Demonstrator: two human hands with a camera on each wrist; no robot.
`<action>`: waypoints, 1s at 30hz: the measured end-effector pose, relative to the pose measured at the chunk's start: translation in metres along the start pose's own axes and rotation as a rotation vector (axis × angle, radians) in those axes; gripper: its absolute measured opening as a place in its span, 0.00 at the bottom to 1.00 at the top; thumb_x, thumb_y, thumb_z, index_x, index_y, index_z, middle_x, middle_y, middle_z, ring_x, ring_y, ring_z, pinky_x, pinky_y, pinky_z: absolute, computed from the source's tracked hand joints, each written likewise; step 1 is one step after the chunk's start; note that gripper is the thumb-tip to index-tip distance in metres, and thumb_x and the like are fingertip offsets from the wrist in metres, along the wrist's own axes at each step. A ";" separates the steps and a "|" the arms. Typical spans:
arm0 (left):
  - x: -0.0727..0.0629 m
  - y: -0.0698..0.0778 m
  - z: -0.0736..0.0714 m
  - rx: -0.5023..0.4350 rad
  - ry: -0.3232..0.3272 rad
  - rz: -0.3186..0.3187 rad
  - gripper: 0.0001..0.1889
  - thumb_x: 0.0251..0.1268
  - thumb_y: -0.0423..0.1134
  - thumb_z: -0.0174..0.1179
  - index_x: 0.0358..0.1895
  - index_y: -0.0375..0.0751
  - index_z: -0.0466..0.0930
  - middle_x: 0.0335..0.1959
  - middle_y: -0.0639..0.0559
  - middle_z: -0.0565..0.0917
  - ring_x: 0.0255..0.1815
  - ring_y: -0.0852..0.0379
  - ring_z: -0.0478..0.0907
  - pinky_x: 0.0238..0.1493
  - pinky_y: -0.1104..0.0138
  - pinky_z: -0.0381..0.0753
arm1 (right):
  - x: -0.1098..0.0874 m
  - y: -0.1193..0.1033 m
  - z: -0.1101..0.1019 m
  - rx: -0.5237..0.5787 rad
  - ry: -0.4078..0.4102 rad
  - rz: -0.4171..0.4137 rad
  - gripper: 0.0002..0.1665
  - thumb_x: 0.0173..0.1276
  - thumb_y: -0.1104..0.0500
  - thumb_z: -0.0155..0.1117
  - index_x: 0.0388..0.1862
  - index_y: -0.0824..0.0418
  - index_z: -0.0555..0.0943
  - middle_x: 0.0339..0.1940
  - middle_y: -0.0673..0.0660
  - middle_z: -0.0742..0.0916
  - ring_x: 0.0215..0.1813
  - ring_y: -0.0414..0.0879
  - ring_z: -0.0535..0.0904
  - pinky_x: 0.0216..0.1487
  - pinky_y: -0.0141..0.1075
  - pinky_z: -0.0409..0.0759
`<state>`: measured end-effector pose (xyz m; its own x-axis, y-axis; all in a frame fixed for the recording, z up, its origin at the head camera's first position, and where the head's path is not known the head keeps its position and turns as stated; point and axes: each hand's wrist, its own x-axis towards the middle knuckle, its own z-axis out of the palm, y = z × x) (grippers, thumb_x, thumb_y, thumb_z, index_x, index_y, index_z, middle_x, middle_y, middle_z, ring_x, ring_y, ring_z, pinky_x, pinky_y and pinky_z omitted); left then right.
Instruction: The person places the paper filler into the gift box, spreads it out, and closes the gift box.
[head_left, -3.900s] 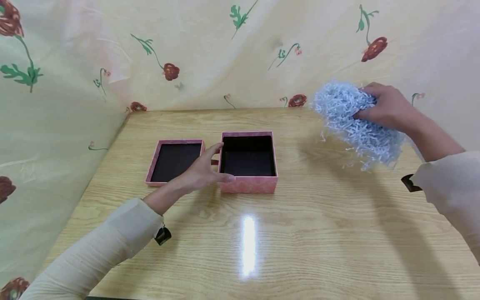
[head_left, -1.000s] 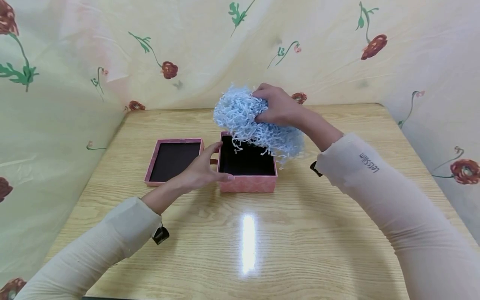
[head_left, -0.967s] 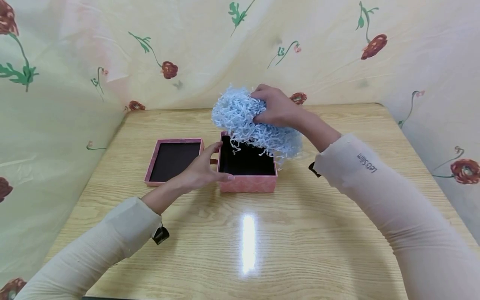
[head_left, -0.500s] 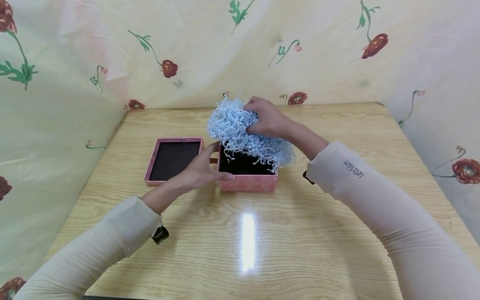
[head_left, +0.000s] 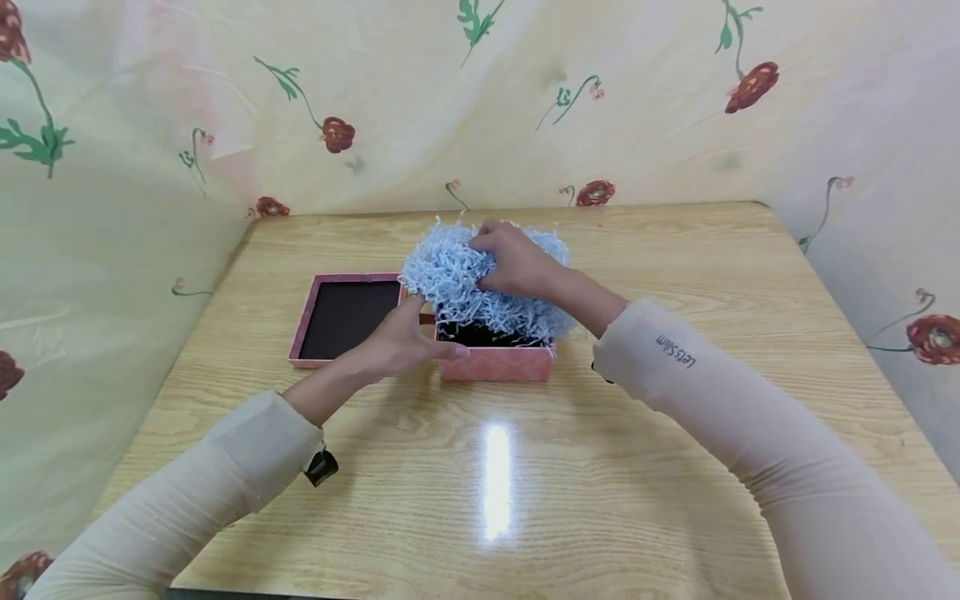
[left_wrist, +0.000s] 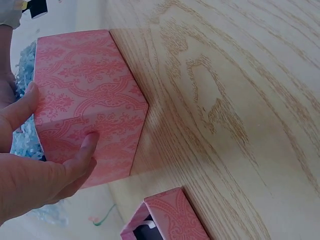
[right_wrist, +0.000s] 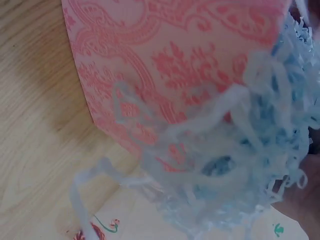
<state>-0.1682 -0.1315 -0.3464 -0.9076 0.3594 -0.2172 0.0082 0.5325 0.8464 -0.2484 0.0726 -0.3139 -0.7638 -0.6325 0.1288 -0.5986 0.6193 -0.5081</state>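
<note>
A pink patterned box (head_left: 495, 365) with a dark inside stands open side up on the wooden table. My left hand (head_left: 397, 337) holds its left side, the thumb at the front corner; the left wrist view shows the fingers (left_wrist: 85, 152) against the pink wall. My right hand (head_left: 517, 262) grips a big tangled bundle of light blue shredded paper (head_left: 442, 262) from above, right over the opening. The bundle covers the box's back rim and most of its inside, and loose strands (right_wrist: 200, 125) hang over the pink wall in the right wrist view.
The matching pink lid (head_left: 348, 321), dark inside up, lies just left of the box, partly behind my left hand. A flower-printed sheet (head_left: 420, 100) hangs behind and at both sides of the table (head_left: 675, 483).
My right hand has carried the shredded paper from the right over to the box and lowered it onto the opening. My left hand, the box and the lid have kept their places.
</note>
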 end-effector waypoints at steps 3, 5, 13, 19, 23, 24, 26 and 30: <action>0.001 0.000 -0.001 -0.012 -0.002 0.039 0.52 0.50 0.45 0.75 0.76 0.55 0.49 0.75 0.54 0.55 0.74 0.49 0.53 0.66 0.51 0.65 | 0.000 -0.001 0.004 -0.048 -0.007 -0.023 0.11 0.51 0.70 0.72 0.34 0.67 0.80 0.41 0.61 0.77 0.43 0.53 0.72 0.45 0.44 0.75; 0.001 0.000 -0.001 -0.014 -0.002 0.037 0.50 0.50 0.45 0.75 0.75 0.55 0.51 0.74 0.55 0.57 0.73 0.50 0.56 0.65 0.51 0.66 | 0.000 -0.002 0.007 -0.064 -0.001 -0.032 0.11 0.50 0.70 0.72 0.33 0.66 0.80 0.39 0.60 0.77 0.41 0.53 0.72 0.44 0.43 0.74; 0.001 -0.002 0.000 -0.012 0.003 0.042 0.46 0.49 0.45 0.75 0.70 0.53 0.57 0.70 0.54 0.64 0.71 0.53 0.58 0.66 0.52 0.65 | -0.002 -0.005 0.017 -0.059 -0.021 -0.026 0.15 0.51 0.69 0.72 0.40 0.68 0.83 0.48 0.62 0.80 0.51 0.56 0.75 0.52 0.45 0.75; 0.001 -0.001 0.001 0.006 0.009 0.029 0.42 0.50 0.44 0.75 0.67 0.50 0.60 0.67 0.53 0.66 0.69 0.53 0.61 0.64 0.53 0.67 | -0.003 -0.007 0.024 -0.058 -0.066 0.024 0.18 0.51 0.67 0.73 0.43 0.70 0.83 0.53 0.64 0.79 0.56 0.58 0.76 0.57 0.44 0.75; 0.000 0.001 0.001 0.016 0.011 -0.024 0.45 0.51 0.45 0.74 0.70 0.45 0.56 0.69 0.49 0.64 0.69 0.50 0.61 0.63 0.53 0.69 | -0.004 -0.006 0.029 -0.088 -0.120 0.050 0.16 0.53 0.66 0.73 0.41 0.71 0.83 0.57 0.66 0.79 0.60 0.60 0.75 0.61 0.45 0.73; 0.000 0.002 0.001 0.020 0.013 -0.031 0.47 0.51 0.45 0.74 0.71 0.44 0.55 0.70 0.48 0.62 0.70 0.49 0.60 0.63 0.53 0.68 | -0.004 -0.006 0.030 -0.094 -0.132 0.052 0.14 0.52 0.66 0.72 0.39 0.71 0.83 0.57 0.67 0.79 0.59 0.60 0.75 0.61 0.45 0.73; 0.000 0.002 0.000 0.003 0.013 -0.026 0.53 0.51 0.44 0.74 0.76 0.46 0.47 0.74 0.47 0.57 0.72 0.47 0.58 0.64 0.53 0.67 | -0.004 -0.003 0.033 -0.105 -0.165 0.058 0.10 0.52 0.68 0.70 0.34 0.70 0.82 0.53 0.66 0.81 0.53 0.58 0.78 0.56 0.44 0.76; 0.001 0.002 0.000 0.004 0.013 -0.005 0.56 0.51 0.42 0.74 0.78 0.47 0.43 0.76 0.46 0.53 0.70 0.44 0.61 0.61 0.53 0.71 | -0.004 0.000 0.040 -0.117 -0.266 0.078 0.05 0.54 0.70 0.66 0.27 0.66 0.78 0.38 0.61 0.82 0.37 0.50 0.75 0.41 0.39 0.76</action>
<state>-0.1690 -0.1302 -0.3451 -0.9131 0.3468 -0.2147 0.0058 0.5374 0.8433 -0.2355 0.0563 -0.3481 -0.7275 -0.6712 -0.1422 -0.5762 0.7103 -0.4043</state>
